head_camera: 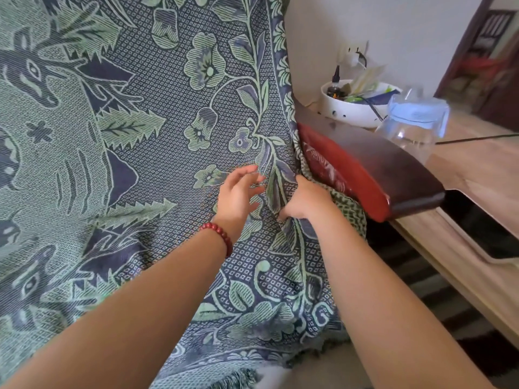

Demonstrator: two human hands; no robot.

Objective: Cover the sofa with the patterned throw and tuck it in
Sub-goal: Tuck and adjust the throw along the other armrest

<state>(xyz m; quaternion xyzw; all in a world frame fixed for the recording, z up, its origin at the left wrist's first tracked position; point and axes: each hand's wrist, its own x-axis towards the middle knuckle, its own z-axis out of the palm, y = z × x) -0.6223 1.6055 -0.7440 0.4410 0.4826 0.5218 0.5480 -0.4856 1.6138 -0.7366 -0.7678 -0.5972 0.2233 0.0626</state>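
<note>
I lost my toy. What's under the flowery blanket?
Only a red cushion peeks out beside the dark armrest. The throw hides everything else, so anything beneath cannot be seen.

So my throw (157, 153) is green and navy, woven with deer, pine trees and flowers, with fringe along the bottom edge. It's spread over the back and seat of the sofa (351, 175), lying mostly smooth. Right by the dark wood arm (407, 181) with the red padding it's bunched into a fold.
</note>
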